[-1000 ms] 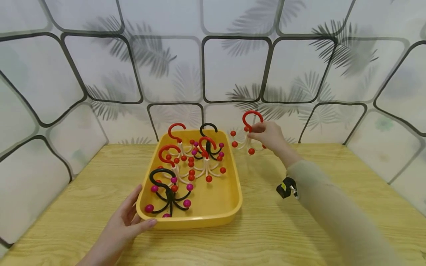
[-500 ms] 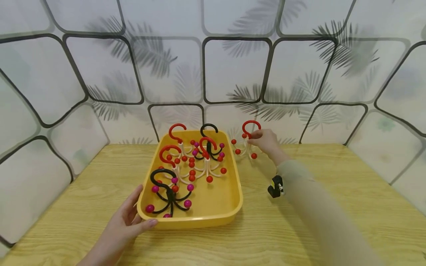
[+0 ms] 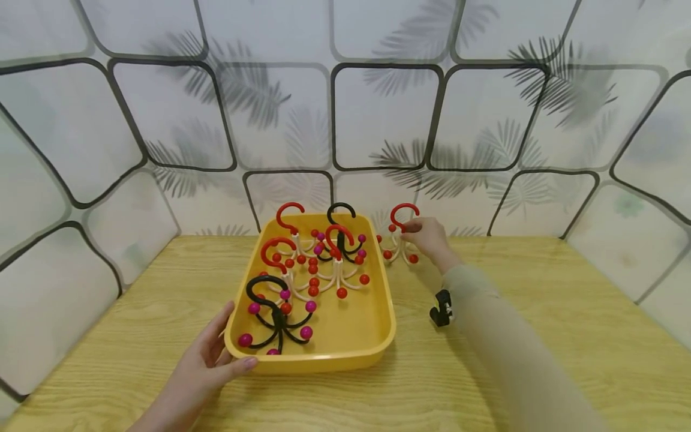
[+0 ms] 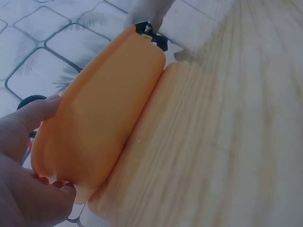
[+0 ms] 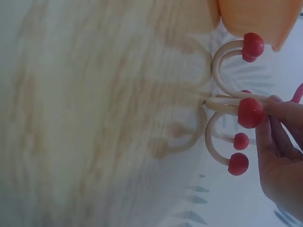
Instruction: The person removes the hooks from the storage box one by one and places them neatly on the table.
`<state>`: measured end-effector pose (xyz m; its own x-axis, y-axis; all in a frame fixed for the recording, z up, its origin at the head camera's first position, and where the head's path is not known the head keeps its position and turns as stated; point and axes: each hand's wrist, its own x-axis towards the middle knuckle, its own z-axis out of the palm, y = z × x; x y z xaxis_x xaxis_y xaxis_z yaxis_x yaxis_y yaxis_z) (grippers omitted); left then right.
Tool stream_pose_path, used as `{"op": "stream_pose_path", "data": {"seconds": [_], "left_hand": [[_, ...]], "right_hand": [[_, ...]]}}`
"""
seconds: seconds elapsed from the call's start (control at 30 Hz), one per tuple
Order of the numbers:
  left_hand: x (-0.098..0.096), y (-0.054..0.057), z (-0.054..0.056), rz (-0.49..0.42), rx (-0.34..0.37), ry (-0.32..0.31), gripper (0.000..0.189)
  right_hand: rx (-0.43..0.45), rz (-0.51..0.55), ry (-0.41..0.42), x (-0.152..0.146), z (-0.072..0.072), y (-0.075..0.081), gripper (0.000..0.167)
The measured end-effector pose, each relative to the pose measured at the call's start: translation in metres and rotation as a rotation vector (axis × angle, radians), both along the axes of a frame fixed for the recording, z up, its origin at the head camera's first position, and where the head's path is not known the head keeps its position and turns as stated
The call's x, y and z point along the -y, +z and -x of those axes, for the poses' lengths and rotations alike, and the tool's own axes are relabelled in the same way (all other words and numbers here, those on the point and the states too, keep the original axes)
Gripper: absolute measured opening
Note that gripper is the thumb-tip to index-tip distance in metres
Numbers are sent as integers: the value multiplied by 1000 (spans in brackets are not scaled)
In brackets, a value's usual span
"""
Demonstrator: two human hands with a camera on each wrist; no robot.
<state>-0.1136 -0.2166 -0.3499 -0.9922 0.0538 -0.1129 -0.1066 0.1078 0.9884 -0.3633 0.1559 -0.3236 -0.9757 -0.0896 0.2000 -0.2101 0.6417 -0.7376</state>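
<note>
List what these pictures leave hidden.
Head view: lowest magenta ball of the front black hooked rack, partly behind the rim of the yellow rectangular plastic tray.
Left wrist view: the tray's inside, hidden by its outer wall.
Right wrist view: curved red hook on the white rack in the right hand, mostly cut off by the right edge.

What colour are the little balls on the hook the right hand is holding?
The balls are red; the right wrist view shows them best.
</note>
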Motion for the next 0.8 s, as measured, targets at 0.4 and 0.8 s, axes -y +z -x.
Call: {"op": "stream_pose_path", "data": {"seconds": [0.4, 0.8], "left_hand": [[-1, 1, -1, 26, 13, 13, 101], [-1, -1, 0, 12, -12, 3, 100]], "right_hand": [[16, 54, -22, 0, -9, -2, 38], [10, 13, -8, -10, -29, 3, 30]]}}
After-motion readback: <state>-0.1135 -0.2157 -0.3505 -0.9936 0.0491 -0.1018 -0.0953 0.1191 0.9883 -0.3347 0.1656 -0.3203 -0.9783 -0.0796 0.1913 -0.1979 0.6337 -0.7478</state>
